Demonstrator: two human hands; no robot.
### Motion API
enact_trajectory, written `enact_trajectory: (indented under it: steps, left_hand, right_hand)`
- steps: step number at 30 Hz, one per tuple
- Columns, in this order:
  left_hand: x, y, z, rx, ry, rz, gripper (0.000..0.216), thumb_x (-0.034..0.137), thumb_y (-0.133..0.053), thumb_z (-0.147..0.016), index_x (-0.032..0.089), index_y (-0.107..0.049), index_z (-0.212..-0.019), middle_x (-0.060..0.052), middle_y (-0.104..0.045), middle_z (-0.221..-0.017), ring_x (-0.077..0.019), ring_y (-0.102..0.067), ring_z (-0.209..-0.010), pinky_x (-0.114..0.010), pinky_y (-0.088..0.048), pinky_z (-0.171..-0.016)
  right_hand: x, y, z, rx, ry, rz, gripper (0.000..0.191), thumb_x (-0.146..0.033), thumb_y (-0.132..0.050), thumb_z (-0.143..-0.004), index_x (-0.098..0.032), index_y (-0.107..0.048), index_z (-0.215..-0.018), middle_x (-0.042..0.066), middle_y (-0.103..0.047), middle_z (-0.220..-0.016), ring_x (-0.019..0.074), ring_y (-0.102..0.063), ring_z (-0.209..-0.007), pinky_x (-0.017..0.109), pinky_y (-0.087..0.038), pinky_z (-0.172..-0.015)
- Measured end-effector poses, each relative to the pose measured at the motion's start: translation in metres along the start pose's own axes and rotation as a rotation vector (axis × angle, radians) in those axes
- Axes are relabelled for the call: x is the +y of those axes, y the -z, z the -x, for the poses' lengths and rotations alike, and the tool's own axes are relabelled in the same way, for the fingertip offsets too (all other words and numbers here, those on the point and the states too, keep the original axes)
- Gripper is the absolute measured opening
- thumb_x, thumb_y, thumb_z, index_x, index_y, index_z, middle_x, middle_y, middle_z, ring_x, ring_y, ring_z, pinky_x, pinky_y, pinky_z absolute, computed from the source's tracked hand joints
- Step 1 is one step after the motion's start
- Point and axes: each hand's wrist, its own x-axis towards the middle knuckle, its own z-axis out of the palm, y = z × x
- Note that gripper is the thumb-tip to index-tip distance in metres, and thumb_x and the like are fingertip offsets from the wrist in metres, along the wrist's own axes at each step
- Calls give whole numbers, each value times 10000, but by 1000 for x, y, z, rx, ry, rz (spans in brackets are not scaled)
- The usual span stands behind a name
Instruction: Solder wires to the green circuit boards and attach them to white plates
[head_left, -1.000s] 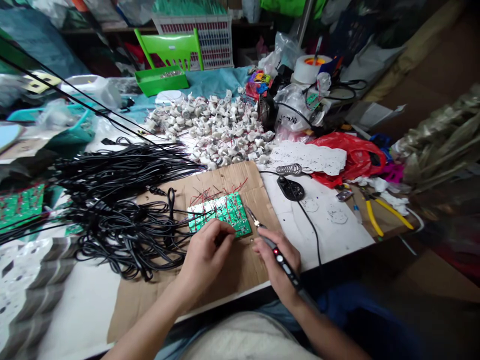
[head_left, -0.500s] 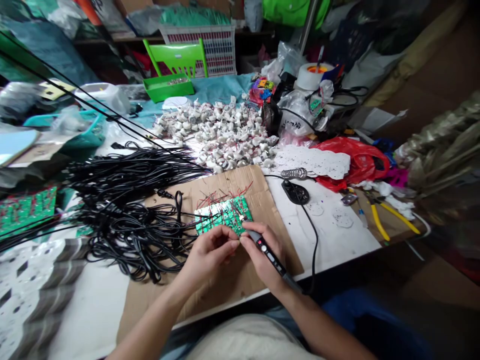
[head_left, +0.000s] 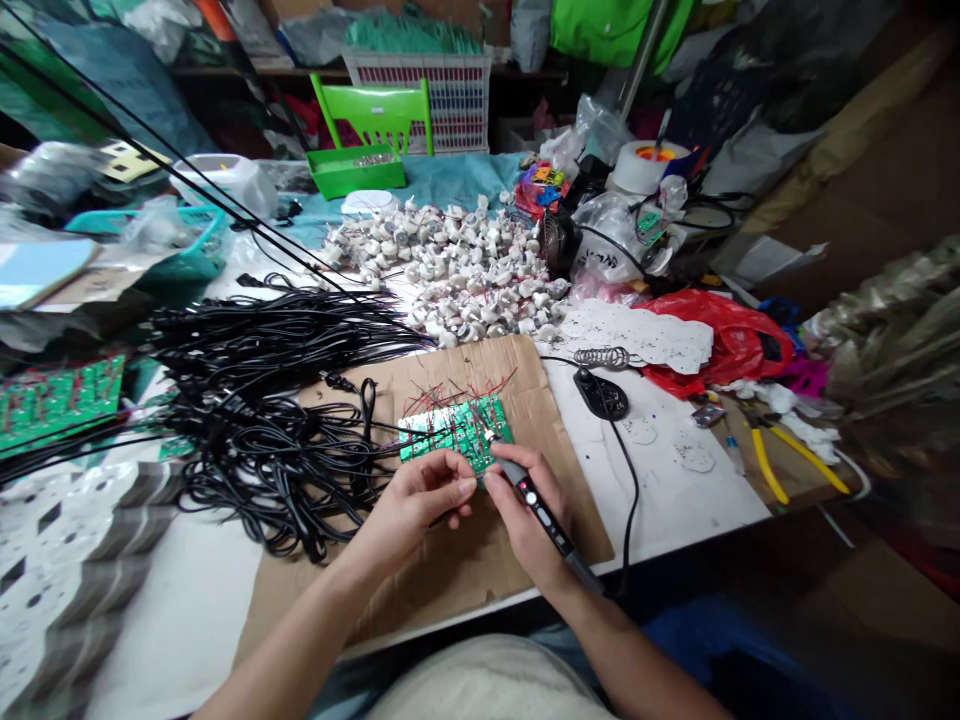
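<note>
Presently, one green circuit board lies on one cardboard sheet at the bench's near edge, with the left hand pinching its near edge and the right hand closed around one soldering iron, tip on the board. Beside it: one heap of black cables, one pile of white parts, one yellow-handled pliers.

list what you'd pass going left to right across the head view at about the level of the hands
black cables → left hand → right hand holding the soldering iron → iron's black cord → yellow pliers
</note>
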Motion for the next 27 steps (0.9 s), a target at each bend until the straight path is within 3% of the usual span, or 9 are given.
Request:
enact_trajectory:
  steps: [7,12,15,20,25,27]
  left_hand:
    - [0,5,0,-63,41,-49,334,433,-817,-772,146,-648,-803,14,-598,-665,-79,-539,-581,-187,-454,-540]
    - [9,4,-4,-97,187,-42,383,445,-848,-717,152,-665,-884,20,-594,-719,-83,-554,-600,-174,-408,-503]
    - [14,3,-6,-123,200,-120,370,458,-822,-733,139,-663,-831,18,-576,-704,-76,-521,-605,-171,-390,-508]
    - [10,-2,-8,-51,123,-308,332,468,-748,-773,163,-615,-784,45,-516,-603,-86,-452,-531,-195,-321,-473]
    - [4,-11,-12,149,-193,-725,227,370,-653,-849,178,-661,-729,-23,-626,-725,-153,-559,-680,-261,-402,-629]
    - [3,-16,-13,212,-247,-851,212,336,-646,-855,185,-678,-710,-38,-646,-770,-173,-585,-734,-281,-410,-681]
  right_hand:
    - [-2,0,-4,-16,-56,-49,227,-195,-641,-905,-260,-681,-1118,-19,-715,-858,140,-658,-709,247,-550,-685]
    - [-6,3,-6,-29,-5,-32,222,-202,-646,-905,-260,-685,-1115,-17,-721,-876,145,-680,-767,252,-564,-751]
    - [-8,4,-6,-11,8,-1,205,-203,-652,-902,-252,-691,-1098,-12,-736,-883,148,-694,-774,252,-569,-754]
    - [-5,15,-10,117,-39,64,176,-243,-644,-917,-229,-700,-1083,33,-758,-975,184,-717,-851,290,-581,-771]
    - [5,36,-2,121,-44,86,202,-288,-628,-952,-244,-683,-1141,39,-739,-1008,181,-714,-813,301,-585,-739]
    - [6,44,7,99,-12,108,192,-283,-630,-954,-253,-688,-1135,31,-729,-969,173,-704,-787,298,-585,-737]
